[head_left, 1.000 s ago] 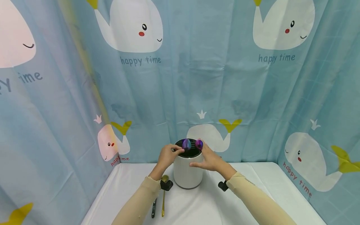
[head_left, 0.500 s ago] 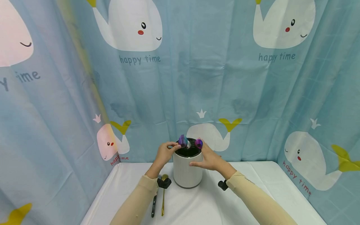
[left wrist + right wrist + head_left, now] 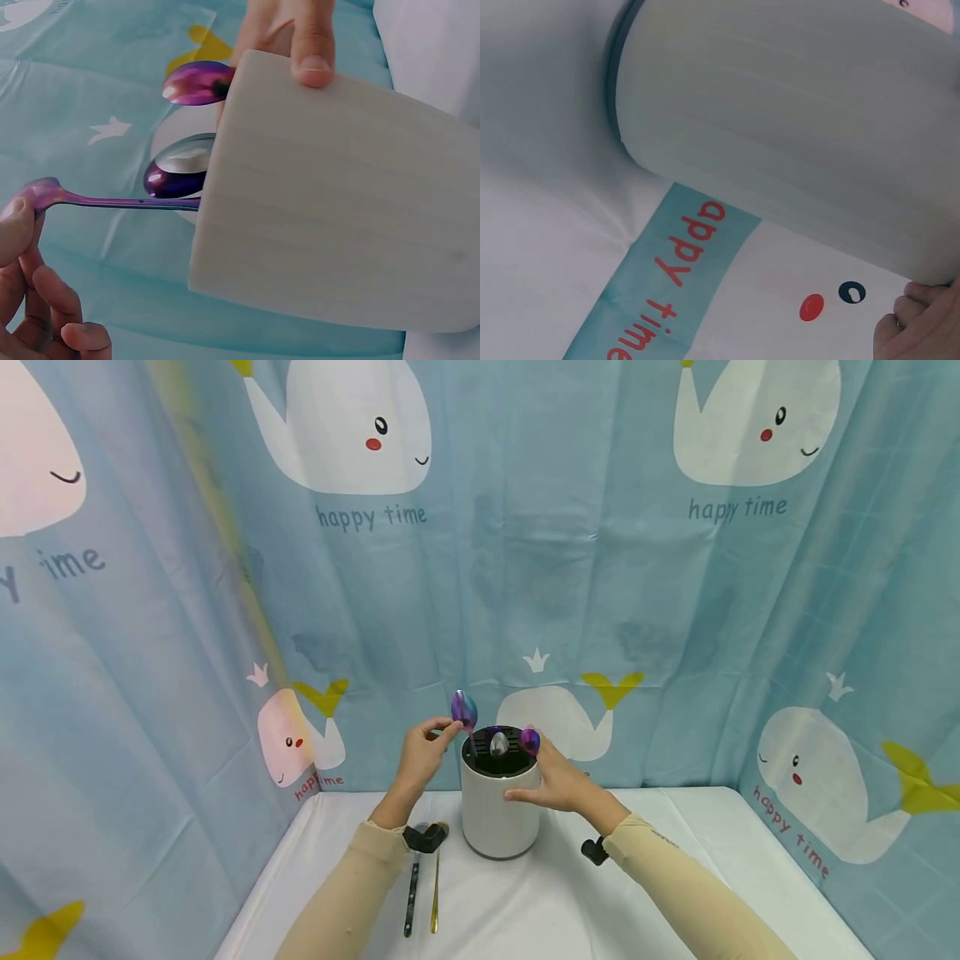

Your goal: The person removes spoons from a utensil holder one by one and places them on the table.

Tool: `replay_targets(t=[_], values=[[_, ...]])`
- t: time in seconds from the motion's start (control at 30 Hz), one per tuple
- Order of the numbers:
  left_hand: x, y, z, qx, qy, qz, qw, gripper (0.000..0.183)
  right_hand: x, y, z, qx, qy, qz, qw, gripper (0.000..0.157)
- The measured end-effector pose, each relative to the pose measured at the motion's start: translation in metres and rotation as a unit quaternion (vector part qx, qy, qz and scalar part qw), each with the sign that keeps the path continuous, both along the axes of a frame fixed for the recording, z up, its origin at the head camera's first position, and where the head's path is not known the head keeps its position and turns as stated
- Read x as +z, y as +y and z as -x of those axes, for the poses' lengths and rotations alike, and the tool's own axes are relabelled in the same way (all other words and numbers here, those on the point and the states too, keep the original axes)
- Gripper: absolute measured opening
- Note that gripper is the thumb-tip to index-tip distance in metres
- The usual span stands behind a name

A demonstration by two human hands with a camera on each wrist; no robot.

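Note:
My left hand (image 3: 420, 758) pinches a purple-blue iridescent spoon (image 3: 464, 710) at its bowl, above the left rim of a white cylindrical utensil holder (image 3: 501, 817). The spoon's handle (image 3: 135, 203) still runs down into the holder, as the left wrist view shows. A silver spoon (image 3: 498, 744) and a smaller purple spoon (image 3: 529, 742) stand bowl-up in the black slotted top. Another purple bowl (image 3: 171, 182) shows under the silver one in the left wrist view. My right hand (image 3: 558, 783) grips the holder's upper right side, thumb in front; its other fingers are partly hidden.
On the white table (image 3: 637, 893), a gold spoon (image 3: 436, 893) and a black-handled utensil (image 3: 412, 897) lie left of the holder, their heads partly covered by the left wrist camera (image 3: 425, 837). A blue whale-print curtain (image 3: 555, 585) hangs behind and at both sides.
My left hand has moved up and left, raising the purple spoon from the holder's top. The silver spoon behind it has come into sight. My right hand stays on the holder.

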State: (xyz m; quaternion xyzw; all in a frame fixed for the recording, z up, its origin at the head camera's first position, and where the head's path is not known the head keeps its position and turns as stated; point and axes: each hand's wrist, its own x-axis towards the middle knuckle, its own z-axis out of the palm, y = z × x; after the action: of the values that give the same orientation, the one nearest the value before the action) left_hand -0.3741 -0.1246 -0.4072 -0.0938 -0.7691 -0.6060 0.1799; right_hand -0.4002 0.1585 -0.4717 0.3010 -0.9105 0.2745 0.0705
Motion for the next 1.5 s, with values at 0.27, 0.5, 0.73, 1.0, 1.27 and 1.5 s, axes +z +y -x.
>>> replay_targets(t=[0.27, 0.5, 0.73, 1.0, 1.27, 1.5], values=[[0.009, -0.011, -0.003, 0.023, 0.011, -0.034, 0.9991, 0.030, 0.000, 0.000, -0.001, -0.011, -0.016, -0.006, 1.000, 0.138], [0.018, -0.017, -0.006, 0.037, 0.025, -0.064, 0.9969, 0.039, 0.001, 0.000, -0.003, -0.014, -0.019, -0.007, 1.000, 0.138], [0.025, -0.025, -0.012, 0.040, 0.043, -0.085, 0.9947, 0.037, 0.003, 0.000, -0.007, -0.014, -0.020, -0.008, 1.000, 0.138], [0.027, -0.033, -0.018, 0.053, 0.041, -0.106, 0.9920, 0.041, 0.003, 0.000, -0.006, -0.012, -0.020, -0.007, 1.000, 0.138], [0.010, -0.039, -0.018, 0.057, 0.006, -0.071, 0.9958, 0.039, 0.002, 0.000, -0.005, -0.013, -0.021, -0.009, 1.000, 0.139], [-0.009, -0.051, -0.021, 0.048, -0.057, -0.031, 0.9968, 0.040, 0.004, 0.000, -0.006, -0.013, -0.022, -0.007, 1.000, 0.139]])
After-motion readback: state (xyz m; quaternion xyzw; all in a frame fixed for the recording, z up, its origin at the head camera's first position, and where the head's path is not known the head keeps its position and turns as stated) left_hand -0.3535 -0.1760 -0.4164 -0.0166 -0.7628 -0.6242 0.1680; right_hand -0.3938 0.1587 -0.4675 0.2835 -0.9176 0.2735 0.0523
